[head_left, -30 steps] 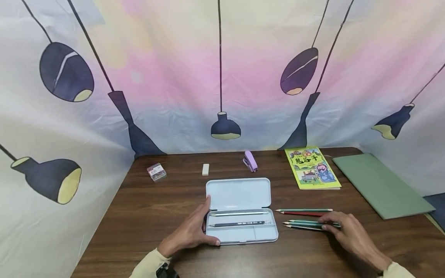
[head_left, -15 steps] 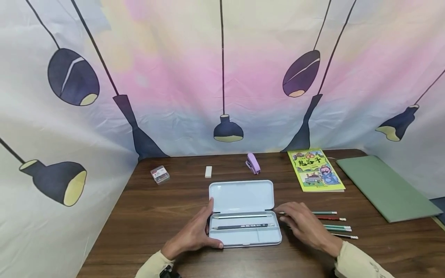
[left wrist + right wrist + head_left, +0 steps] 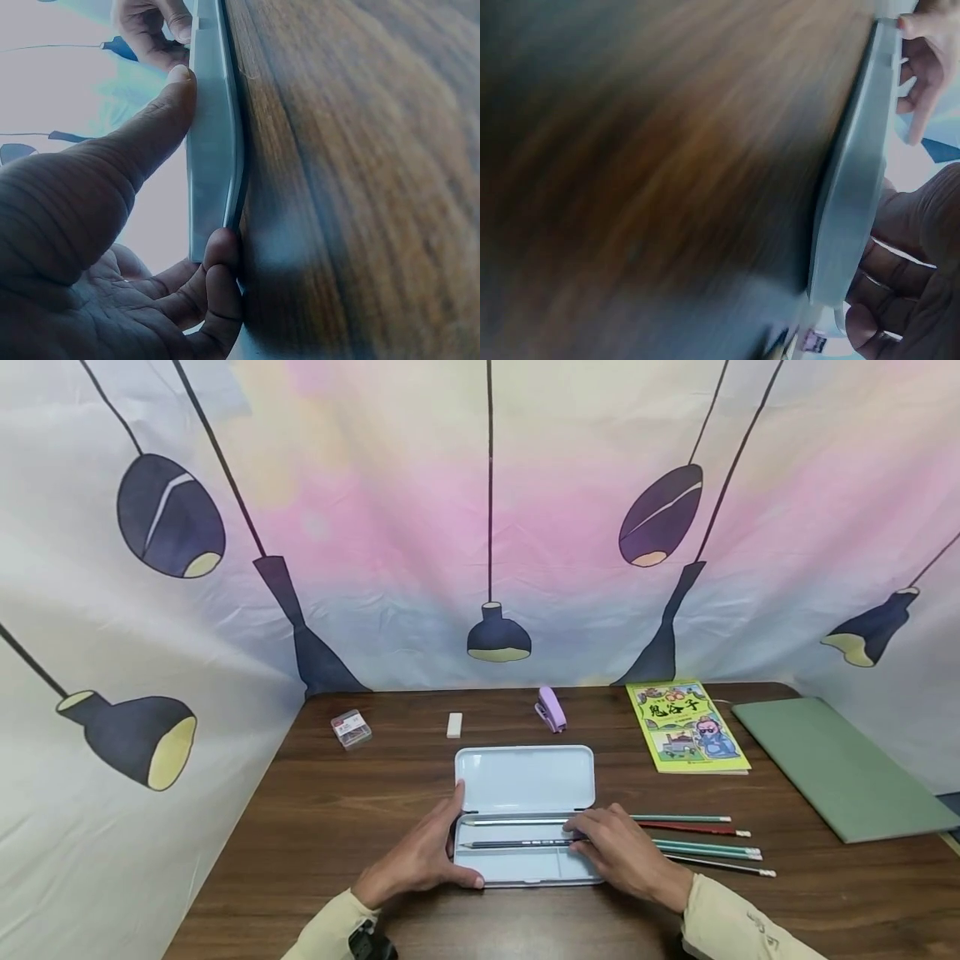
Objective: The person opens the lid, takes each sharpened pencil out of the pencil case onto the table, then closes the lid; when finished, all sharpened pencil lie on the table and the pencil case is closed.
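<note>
A pale blue pencil case lies open on the wooden table, its lid tipped back. My left hand holds its left end, thumb at the front edge and fingers round the side, as the left wrist view also shows. Inside lie a light pencil along the back and a dark pencil in front of it. My right hand reaches over the case's right end, with thumb and fingers curled at the dark pencil's end. They appear to pinch it; the fingertips hide the contact.
Right of the case lie a red pencil, green pencils and a black pencil. Behind stand a small clear box, a white eraser, a purple stapler, a yellow book and a green folder.
My right hand has moved left from the loose pencils to the case and now reaches inside at the dark pencil. Those loose pencils are still on the table. My left hand keeps its hold.
</note>
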Available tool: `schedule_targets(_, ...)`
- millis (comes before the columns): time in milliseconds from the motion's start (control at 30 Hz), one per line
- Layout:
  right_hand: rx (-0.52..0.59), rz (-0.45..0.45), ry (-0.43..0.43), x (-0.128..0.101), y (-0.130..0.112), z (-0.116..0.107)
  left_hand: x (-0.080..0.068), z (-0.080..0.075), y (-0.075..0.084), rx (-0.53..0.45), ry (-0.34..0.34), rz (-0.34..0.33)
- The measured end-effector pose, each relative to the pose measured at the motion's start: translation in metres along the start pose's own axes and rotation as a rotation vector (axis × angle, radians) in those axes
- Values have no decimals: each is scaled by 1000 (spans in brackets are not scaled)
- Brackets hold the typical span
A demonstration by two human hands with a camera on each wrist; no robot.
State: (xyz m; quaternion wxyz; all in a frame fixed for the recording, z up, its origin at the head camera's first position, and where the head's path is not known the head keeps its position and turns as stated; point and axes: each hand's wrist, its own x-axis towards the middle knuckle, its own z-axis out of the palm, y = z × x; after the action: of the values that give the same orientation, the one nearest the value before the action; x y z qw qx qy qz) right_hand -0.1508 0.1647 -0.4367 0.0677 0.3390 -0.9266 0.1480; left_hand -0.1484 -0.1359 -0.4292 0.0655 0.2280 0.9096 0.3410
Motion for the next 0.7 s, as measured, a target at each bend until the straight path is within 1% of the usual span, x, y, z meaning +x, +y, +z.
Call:
schedule_targets(133,59,-4,-1,0,0,3,0,1,0,-4,-4,-4)
schedule_targets(300,135,21,13,0,0,6,1,0,-1,6,5,19)
schedule_targets(367,168,41,35,1,-1,7,1,0,-1,8,7,21)
schedule_targets(533,327,95,89,2,-3,11,2,-1,-1,16,-2,8)
schedule_targets(600,382,128,98,2,-5,13,1,-1,-1,10,-10,4)
schedule_targets(700,436,196,119,3,-8,13,1,-1,-1,-4,-17,8)
